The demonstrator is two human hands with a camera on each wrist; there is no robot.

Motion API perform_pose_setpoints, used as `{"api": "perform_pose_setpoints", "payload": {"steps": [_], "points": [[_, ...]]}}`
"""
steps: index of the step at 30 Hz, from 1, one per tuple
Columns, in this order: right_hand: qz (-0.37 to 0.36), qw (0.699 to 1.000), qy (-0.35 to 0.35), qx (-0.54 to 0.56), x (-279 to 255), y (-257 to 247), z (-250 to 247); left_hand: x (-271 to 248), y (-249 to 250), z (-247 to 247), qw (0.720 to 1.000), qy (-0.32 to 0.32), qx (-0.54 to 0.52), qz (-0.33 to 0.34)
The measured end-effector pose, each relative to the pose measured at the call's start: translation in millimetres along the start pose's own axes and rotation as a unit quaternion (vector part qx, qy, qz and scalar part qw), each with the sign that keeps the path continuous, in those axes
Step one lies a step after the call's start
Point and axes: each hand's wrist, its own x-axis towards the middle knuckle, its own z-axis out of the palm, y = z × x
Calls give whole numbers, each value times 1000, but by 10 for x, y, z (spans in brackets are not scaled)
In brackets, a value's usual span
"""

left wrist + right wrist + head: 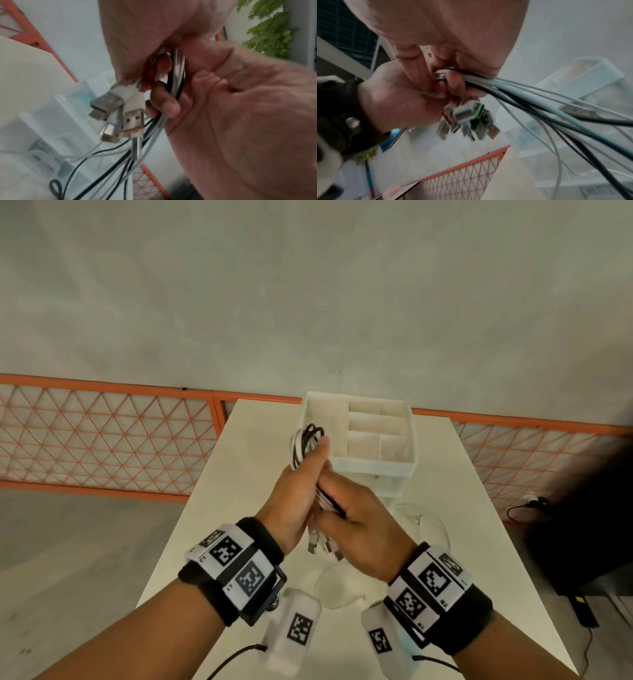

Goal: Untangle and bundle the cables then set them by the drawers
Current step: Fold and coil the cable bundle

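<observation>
Gathering above the counter [455, 474], a bundle of black and white cables [308, 440] is held upright between two hands, its looped top rising in front of the near left corner of a white divided organiser tray [412, 436]. The left hand [294, 501] wraps its fingers [164, 102] round the strands; the right hand [359, 525] presses against it, its fingers [455, 82] curled about the same bundle. Metal USB plugs [132, 119] cluster below the grip, hanging free above the counter, while loose cable lengths trail off toward the clear plastic drawers [597, 86] beneath the tray. The drawers and tray stand directly beyond the hands, close behind the bundle. A clear round dish [337, 585] sits on the counter under the wrists. An orange lattice fence [102, 436] runs behind the counter; green foliage [267, 31] shows in the left wrist view.
</observation>
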Motion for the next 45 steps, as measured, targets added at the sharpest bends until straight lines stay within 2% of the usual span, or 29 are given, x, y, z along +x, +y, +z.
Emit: {"api": "perform_pose_setpoints", "payload": {"steps": [3,6,8,10,13,15,17,19,21,23,25,30,33,34,35,37,39,42,45], "points": [[-33,999,0,-17,-81,28,-9,61,47,-90,997,53,-63,-2],[74,996,40,-29,-150,224,-153,100,170,-255,990,26,-140,13],[141,988,30,-64,-193,353,-245,106,226,-363,985,-17,-171,13],[183,975,8,-123,-206,460,-304,65,269,-431,986,-60,-158,-2],[233,956,-2,-179,-164,574,-411,-54,328,-467,993,-99,-52,-42],[240,946,8,-217,-88,578,-486,-137,310,-450,987,-111,107,-47],[224,943,20,-246,10,514,-518,-208,280,-395,957,-137,250,-57],[211,940,45,-264,109,420,-522,-202,199,-347,929,-156,327,-76],[193,939,73,-276,195,321,-531,-143,96,-323,903,-133,404,-62],[170,938,84,-291,253,225,-527,-54,-18,-338,882,-78,463,-37],[157,939,90,-291,277,153,-523,11,-90,-341,876,-31,480,-22],[133,957,101,-237,256,39,-546,65,-95,-346,873,15,487,18],[139,981,58,-119,200,-4,-625,113,-44,-443,880,58,465,80],[151,985,40,-79,175,10,-679,121,-8,-477,890,60,441,95],[160,985,20,-55,145,40,-734,136,25,-517,910,58,397,103],[165,986,7,-26,77,154,-799,164,76,-577,964,51,243,91],[159,986,48,9,40,244,-750,136,99,-531,991,31,116,54],[100,987,120,27,67,235,-509,116,25,-388,996,16,88,20],[18,993,112,-37,123,140,-204,94,-9,-243,993,-26,112,32]]}}
